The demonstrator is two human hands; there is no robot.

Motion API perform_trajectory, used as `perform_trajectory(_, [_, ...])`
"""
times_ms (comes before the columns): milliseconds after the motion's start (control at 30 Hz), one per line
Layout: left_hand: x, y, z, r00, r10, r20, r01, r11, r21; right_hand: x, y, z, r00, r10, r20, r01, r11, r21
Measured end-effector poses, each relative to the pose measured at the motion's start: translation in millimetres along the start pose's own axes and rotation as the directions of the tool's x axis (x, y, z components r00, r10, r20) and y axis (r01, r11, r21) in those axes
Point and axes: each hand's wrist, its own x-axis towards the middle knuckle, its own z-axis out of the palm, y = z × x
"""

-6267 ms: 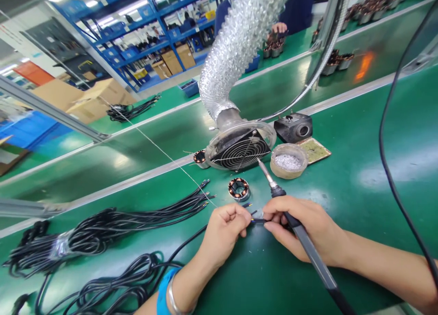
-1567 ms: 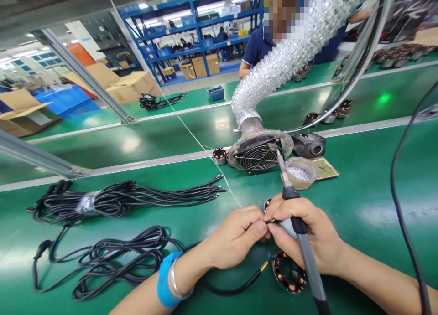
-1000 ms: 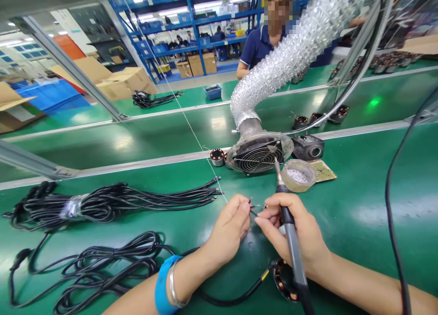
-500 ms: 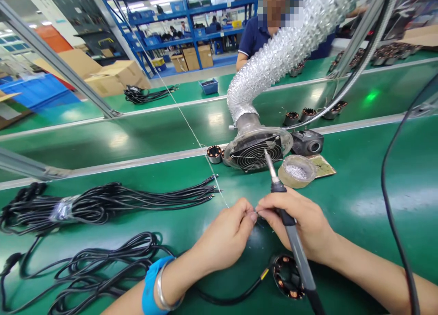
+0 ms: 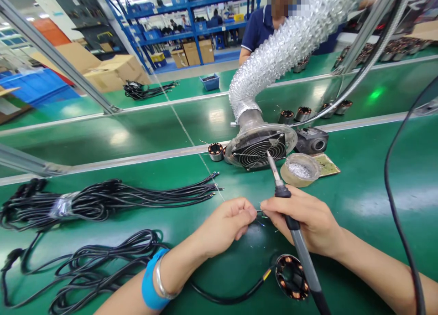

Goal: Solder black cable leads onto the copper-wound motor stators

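Observation:
My left hand [image 5: 227, 224] pinches a thin wire [image 5: 259, 210] between thumb and index finger. My right hand [image 5: 310, 219] grips a soldering iron [image 5: 297, 233], its tip pointing up and away, and its thumb and index fingertips meet the same wire's other end. Small blue and green wire ends show just below the fingertips. A copper-wound stator [image 5: 292, 277] lies on the bench below my right hand, beside a black cable [image 5: 236, 300] with a yellow stripe near its end. A fine pale strand [image 5: 191, 139] slants down from above and passes behind my left hand.
A fume extractor [image 5: 262, 153] on a foil duct stands ahead, near a tub of metal shavings [image 5: 299, 170] and a dark holder [image 5: 311, 141]. Bundled black cables [image 5: 112, 198] lie left; a loose cord [image 5: 388, 178] hangs right. Across the bench is a person [image 5: 255, 32].
My fingertips have moved slightly apart, showing more wire between them and coloured wire ends below. The right hand and soldering iron have shifted slightly right in view.

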Motion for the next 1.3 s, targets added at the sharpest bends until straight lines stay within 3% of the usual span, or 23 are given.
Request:
perform_trajectory(67, [3.6,0.8,2.5,0.999,-0.05,-0.011,0.049,0.993,-0.106,0.6,-2.9,2.8,0.998,0.006,-0.066,-0.004,1.0,0.022])
perform_trajectory(167, [8.5,-1.3,6.0,0.994,-0.053,-0.096,0.04,0.99,-0.136,2.5,-6.4,8.6,0.989,0.036,-0.144,-0.034,0.999,0.018])
perform_trajectory(300, [14.2,-7.6,6.2,0.969,0.022,-0.245,-0.034,0.998,-0.044,1.9,-7.5,10.8,0.983,0.093,-0.159,-0.1,0.994,-0.037])
perform_trajectory(433, [18.1,-9.7,3.6,0.937,0.105,-0.334,-0.075,0.992,0.1,-4.8,-12.3,-2.0,0.964,0.212,-0.161,-0.219,0.975,-0.025])
perform_trajectory(700, [17.6,-6.1,5.4,0.92,0.192,-0.342,-0.109,0.963,0.247,-4.7,-29.6,-34.7,0.946,0.286,-0.156,-0.296,0.954,-0.044])
perform_trajectory(1000, [17.4,-7.0,3.0,0.912,0.229,-0.341,-0.107,0.934,0.34,-12.4,-22.0,-27.5,0.913,0.371,-0.171,-0.37,0.928,0.035])
perform_trajectory(1300, [17.9,-6.7,3.4,0.914,0.228,-0.336,-0.101,0.929,0.356,-10.7,-22.0,-25.4,0.92,0.364,-0.142,-0.36,0.931,0.056])
